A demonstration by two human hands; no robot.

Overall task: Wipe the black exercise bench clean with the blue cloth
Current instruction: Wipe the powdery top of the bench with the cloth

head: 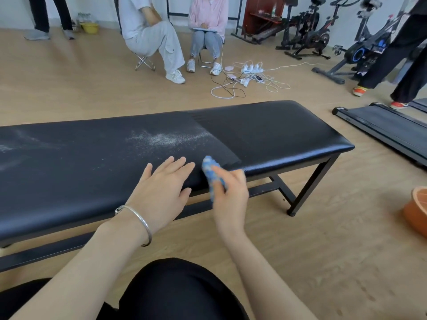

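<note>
A bunched blue cloth (212,173) with pale speckles is gripped in the right hand (227,195), whose fingers are curled closed around it. The cloth is at the near edge of the black exercise bench (69,176), the worktop here, just beside a seam where the padding changes texture. The picture blurs this hand, so whether the cloth touches the padding is unclear. The left hand (163,190) lies open and flat on the worktop, fingers spread, just left of the cloth; a silver bangle (136,221) circles its wrist. White powder (161,139) is scattered across the padding beyond both hands, with fainter smears toward the far left end. The smoother right section of the worktop looks glossy. The person's knees in black trousers (175,289) fill the bottom of the view. On the wooden floor, an orange basin (417,211) sits near right, a treadmill (383,128) lies beyond it, and exercise bikes (318,35) stand at the back right. A power strip with tangled white cables (251,70) lies behind the worktop, near two seated people.
</note>
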